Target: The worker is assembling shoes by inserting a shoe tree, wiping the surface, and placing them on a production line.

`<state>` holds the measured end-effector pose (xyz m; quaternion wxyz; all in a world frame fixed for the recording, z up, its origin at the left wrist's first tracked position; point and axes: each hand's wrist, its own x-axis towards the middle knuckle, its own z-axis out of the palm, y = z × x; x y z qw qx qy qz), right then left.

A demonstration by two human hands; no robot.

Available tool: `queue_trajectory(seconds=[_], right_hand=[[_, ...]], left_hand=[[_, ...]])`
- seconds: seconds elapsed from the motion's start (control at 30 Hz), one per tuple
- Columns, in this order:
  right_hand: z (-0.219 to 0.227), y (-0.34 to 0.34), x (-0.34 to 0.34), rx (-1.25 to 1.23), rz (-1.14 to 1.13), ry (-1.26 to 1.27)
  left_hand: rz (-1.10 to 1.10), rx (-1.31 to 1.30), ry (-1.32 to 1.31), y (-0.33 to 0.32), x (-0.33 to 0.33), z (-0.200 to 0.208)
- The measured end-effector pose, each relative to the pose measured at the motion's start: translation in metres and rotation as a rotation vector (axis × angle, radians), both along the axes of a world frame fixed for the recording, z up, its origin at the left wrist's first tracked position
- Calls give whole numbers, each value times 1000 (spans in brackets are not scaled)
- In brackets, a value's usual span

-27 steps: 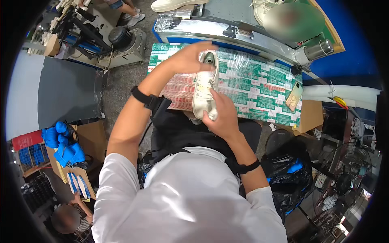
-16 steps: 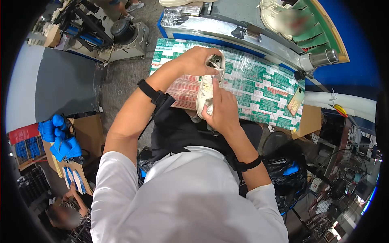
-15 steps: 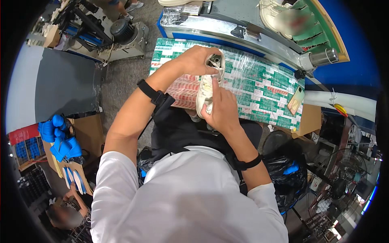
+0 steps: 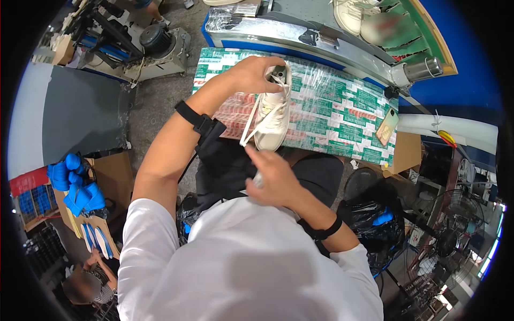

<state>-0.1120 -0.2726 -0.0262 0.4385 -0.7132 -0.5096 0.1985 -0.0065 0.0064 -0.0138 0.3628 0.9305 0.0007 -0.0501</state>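
the left hand (image 4: 249, 75) is gripping the heel end of a white shoe (image 4: 277, 128), its fingers standing partly apart, with the forefinger arching over the heel and the thumb lying by the tongue; the shoe is reaching from those fingers toward the person's lap, upper side facing up, over the near edge of a green-and-white patterned counter (image 4: 332, 107); a white lace (image 4: 249, 124) is hanging out in a long loop below the left thumb, its bend lying just beyond the right forefinger's tip; the right hand (image 4: 274, 179) is hovering below the toe, forefinger pointing at that bend and the other fingers curling; whether it is touching the lace, i cannot tell; a small pale thing (image 4: 258, 180) is showing by the right thumb, its kind and whether it is being held both unclear; a phone (image 4: 386, 128) is lying well to the right of both hands' fingers; a metal cylinder (image 4: 423, 69) is jutting beyond it, farther from the fingers; a pale conduit (image 4: 428, 124) is running to the right of the phone
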Motion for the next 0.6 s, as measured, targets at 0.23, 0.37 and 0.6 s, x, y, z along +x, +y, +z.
queue_trajectory(seconds=[0.23,0.37,0.6], right_hand=[[-26,6,85,-52,-381,-303],[-25,-18,79,-212,-262,-431],[12,-51,42,-209,-229,-285]], left_hand=[[71,-34,71,-11,-6,5],[144,-72,142,-15,-9,6],[122,-99,17,-12,-9,-9]])
